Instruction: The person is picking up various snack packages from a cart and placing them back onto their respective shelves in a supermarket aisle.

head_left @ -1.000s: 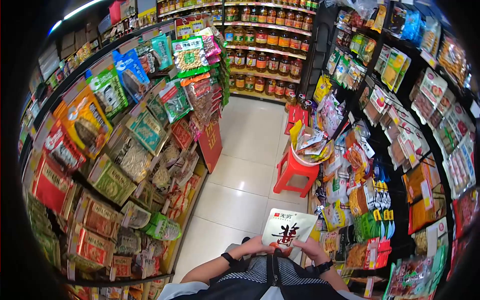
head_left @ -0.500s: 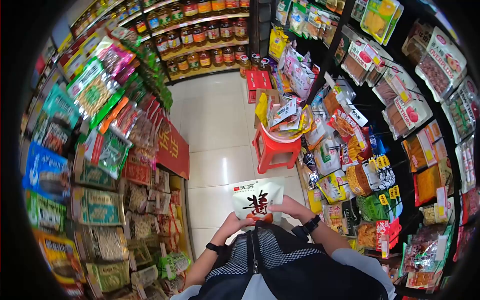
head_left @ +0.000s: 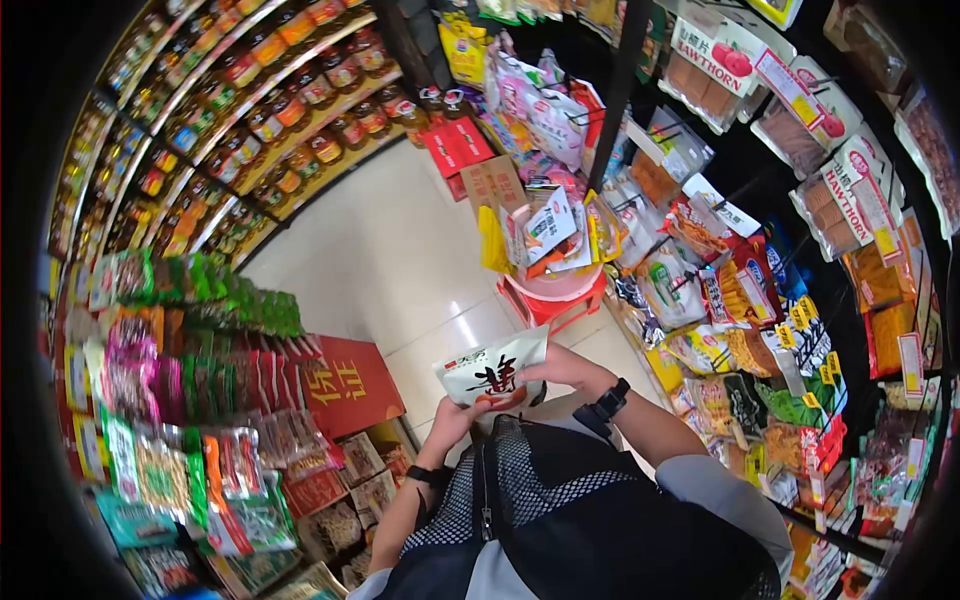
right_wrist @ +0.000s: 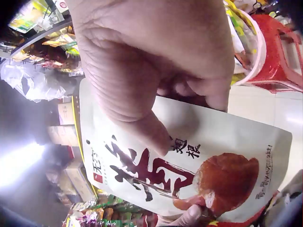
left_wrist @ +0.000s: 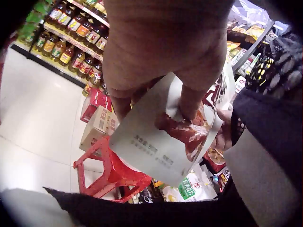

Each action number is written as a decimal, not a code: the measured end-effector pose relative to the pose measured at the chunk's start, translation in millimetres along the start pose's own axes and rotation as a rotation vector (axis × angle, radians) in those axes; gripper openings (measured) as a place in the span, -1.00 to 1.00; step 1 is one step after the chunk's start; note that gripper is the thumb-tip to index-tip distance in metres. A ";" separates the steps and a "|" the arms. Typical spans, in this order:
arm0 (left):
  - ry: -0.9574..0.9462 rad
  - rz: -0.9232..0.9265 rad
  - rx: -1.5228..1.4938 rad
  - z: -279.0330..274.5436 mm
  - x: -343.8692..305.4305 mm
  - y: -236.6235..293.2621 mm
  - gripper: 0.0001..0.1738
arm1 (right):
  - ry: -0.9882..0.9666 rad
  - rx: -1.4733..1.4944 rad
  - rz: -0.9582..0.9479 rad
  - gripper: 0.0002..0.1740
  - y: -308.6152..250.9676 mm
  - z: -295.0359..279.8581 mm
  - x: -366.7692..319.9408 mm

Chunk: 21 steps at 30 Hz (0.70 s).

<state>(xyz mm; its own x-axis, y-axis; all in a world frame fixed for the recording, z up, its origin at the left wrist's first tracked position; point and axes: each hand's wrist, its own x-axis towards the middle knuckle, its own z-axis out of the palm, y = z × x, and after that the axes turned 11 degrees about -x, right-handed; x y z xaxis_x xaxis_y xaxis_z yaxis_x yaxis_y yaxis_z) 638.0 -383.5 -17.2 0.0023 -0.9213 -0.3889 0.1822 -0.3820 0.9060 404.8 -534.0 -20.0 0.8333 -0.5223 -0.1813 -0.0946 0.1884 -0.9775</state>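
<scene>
A pale green snack pouch [head_left: 480, 362], with large dark brush characters and a picture of browned meat, is held in front of my body. My left hand [head_left: 450, 424] pinches its lower left part, the thumb [right_wrist: 190, 215] over the meat picture. At the opposite edge my right hand [head_left: 566, 368] grips it; the right wrist view shows that thumb [right_wrist: 151, 137] lying across the printed front and the fingers curled behind. In the left wrist view the left hand [left_wrist: 163, 56] covers part of the pouch.
Just beyond the pouch, a red stool [head_left: 565, 312] carries a pale tub [head_left: 555, 285] full of packets. Hanging snack packs line the right rack [head_left: 740, 290]. Hung packets and a red sign [head_left: 350, 390] stand left, with shelves of bottled oil [head_left: 290, 110] behind.
The head view has turned right and down, so shelves have swung left. The pouch, kept in both hands, has tilted and moved left in view.
</scene>
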 end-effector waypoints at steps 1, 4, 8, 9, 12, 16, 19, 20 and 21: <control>-0.016 0.007 -0.029 0.1 15.5 5.7 -0.65 | 0.034 -0.026 0.020 -0.43 -15.7 -8.8 0.9; -0.099 -0.028 0.027 -0.2 67.1 15.0 -0.64 | 0.230 -0.123 0.069 -0.49 -16.0 -34.5 6.8; -0.236 0.077 0.146 5.0 145.3 9.4 -0.62 | 0.607 -0.023 0.223 -0.65 6.2 -63.9 13.4; -0.285 0.125 0.202 2.9 169.7 -4.1 -0.61 | 0.721 -0.017 0.249 -0.67 14.2 -71.0 19.8; -0.389 0.080 0.237 20.2 222.0 27.2 -0.59 | 0.988 -0.001 0.263 -0.76 38.1 -94.5 42.7; -0.473 0.159 0.247 22.7 305.6 20.6 -0.56 | 1.096 0.053 0.221 -0.75 55.5 -136.0 73.3; -0.489 0.192 0.228 20.5 354.4 19.1 -0.58 | 1.176 0.073 0.186 -0.71 81.8 -157.3 99.2; -0.487 0.204 0.254 18.4 368.9 15.9 -0.59 | 1.219 0.094 0.209 -0.73 91.7 -163.7 107.3; -0.485 0.214 0.282 17.4 380.0 14.2 -0.61 | 1.261 0.115 0.232 -0.75 98.1 -167.2 115.8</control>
<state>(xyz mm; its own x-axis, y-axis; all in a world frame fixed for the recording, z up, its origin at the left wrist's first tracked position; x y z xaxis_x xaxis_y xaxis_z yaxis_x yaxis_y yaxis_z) 624.3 -740.3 -149.2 -0.4513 -0.8825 -0.1322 -0.0405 -0.1277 0.9910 400.9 -715.1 -154.8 -0.2899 -0.8771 -0.3829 -0.0672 0.4178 -0.9061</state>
